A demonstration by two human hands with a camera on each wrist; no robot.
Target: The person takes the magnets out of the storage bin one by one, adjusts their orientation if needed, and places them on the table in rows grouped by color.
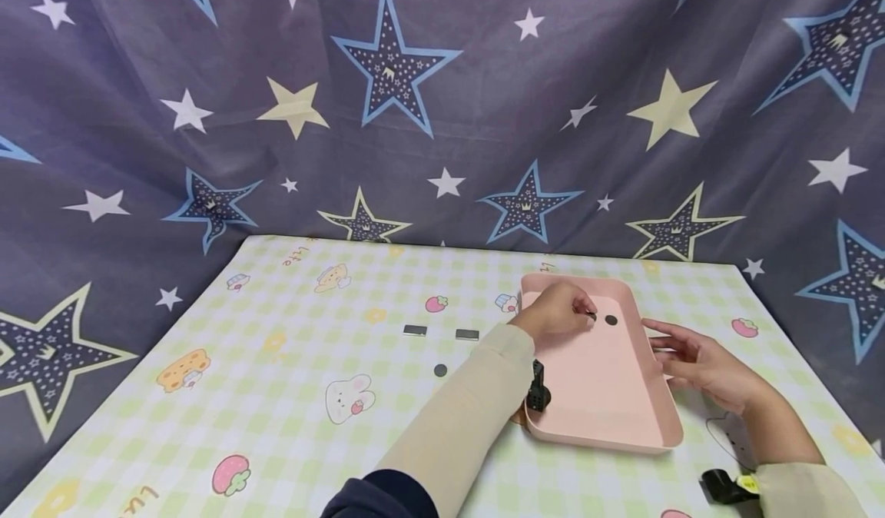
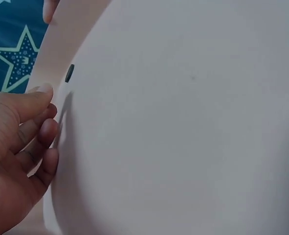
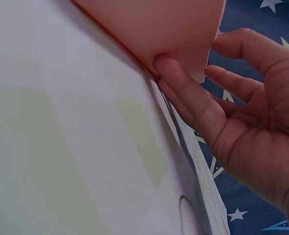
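My left hand (image 1: 560, 309) reaches into the pink tray (image 1: 594, 418) near its far end. Its thumb and fingertips pinch a small dark disc (image 1: 591, 316), of which only an edge shows. Just to the right, another dark disc (image 1: 611, 320) lies flat on the tray floor; the left wrist view shows a dark disc (image 2: 70, 73) beyond the fingertips. Outside the tray's right wall, my right hand (image 1: 705, 364) touches it with extended, spread fingers. In the right wrist view a fingertip (image 3: 171, 68) rests against the pink wall.
Left of the tray, two small dark rectangular pieces (image 1: 415, 330) with light edges lie on the checkered tablecloth (image 1: 290, 418). A loose dark disc (image 1: 440, 370) lies nearer. A star-patterned curtain (image 1: 470, 141) hangs behind the table. Black wrist devices (image 1: 538, 391) are on both arms.
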